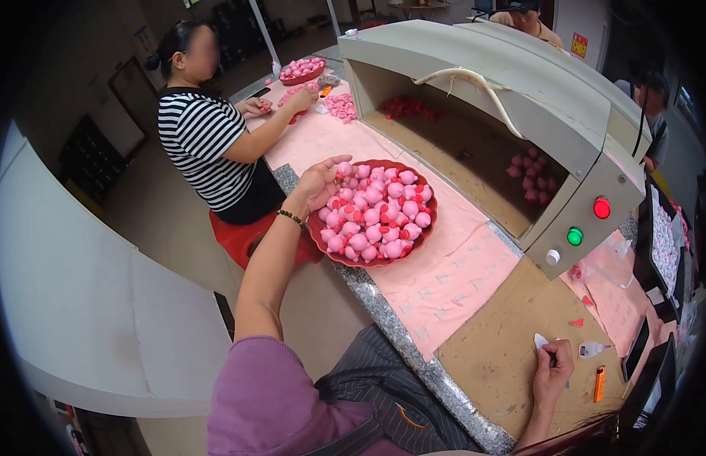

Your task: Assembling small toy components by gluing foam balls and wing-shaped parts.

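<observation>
A red scalloped basket (423,245) is heaped with round pink toy figures (373,215) that have small red feet. My left hand (320,183) reaches over the basket's left rim, its thumb and fingers closed around one pink figure (344,169). Low on the right, my right hand (554,366) rests on the brown board (489,357) with curled fingers. At its fingertips a small white pointed thing (540,341) sticks out; its kind is not clear. A small clear glue bottle (593,349) lies to the right of that hand, with an orange utility knife (600,384) below it.
A grey box-shaped machine (482,57) with red and green buttons stands behind the pink cloth (444,281), with pink and red parts inside. At the far left, a co-worker in a striped shirt (205,144) handles pink parts. Black trays (660,251) line the right side.
</observation>
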`<state>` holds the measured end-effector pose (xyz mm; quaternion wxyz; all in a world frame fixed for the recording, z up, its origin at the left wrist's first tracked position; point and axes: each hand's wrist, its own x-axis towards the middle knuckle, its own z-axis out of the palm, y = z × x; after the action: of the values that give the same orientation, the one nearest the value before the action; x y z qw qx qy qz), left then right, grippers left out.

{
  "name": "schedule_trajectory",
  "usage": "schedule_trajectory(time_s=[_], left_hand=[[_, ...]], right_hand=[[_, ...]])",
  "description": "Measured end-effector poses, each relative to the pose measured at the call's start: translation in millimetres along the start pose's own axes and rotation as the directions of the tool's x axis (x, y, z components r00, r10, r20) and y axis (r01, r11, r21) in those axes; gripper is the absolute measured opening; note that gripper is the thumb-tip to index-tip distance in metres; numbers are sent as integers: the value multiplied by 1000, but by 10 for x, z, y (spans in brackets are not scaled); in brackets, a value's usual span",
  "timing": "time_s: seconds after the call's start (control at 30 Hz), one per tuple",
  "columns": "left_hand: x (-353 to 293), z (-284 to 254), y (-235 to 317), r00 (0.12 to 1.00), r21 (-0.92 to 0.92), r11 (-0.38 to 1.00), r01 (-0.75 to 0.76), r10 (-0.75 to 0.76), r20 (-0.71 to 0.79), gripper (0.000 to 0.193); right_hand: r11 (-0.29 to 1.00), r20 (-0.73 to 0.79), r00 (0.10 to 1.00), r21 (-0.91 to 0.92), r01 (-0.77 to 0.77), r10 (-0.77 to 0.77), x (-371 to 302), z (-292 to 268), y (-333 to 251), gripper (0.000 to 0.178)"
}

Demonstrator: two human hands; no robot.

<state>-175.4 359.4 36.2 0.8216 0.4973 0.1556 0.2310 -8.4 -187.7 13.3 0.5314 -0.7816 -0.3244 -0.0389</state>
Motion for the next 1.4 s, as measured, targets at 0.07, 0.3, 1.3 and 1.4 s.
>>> schedule_trajectory(time_s=[0.07,0.3,1.3,1.4], left_hand=[[-2,40,10,1000,24,1000,4,-3,-27,32],[-65,409,224,997,622,779,76,-53,-56,27],[1585,2486,-1191,932,939,-3,-345,118,343,30],[635,2687,-785,904,719,622,-310,-40,425,28]], right_hand=[[1000,-1,1000,-4,12,-12,1,-9,16,10],[998,-24,998,-21,-62,62,41,6,-62,9],[997,1,1000,-77,16,-16,51,44,-39,9],[995,-25,1000,-103,-10,8,58,-55,7,9]])
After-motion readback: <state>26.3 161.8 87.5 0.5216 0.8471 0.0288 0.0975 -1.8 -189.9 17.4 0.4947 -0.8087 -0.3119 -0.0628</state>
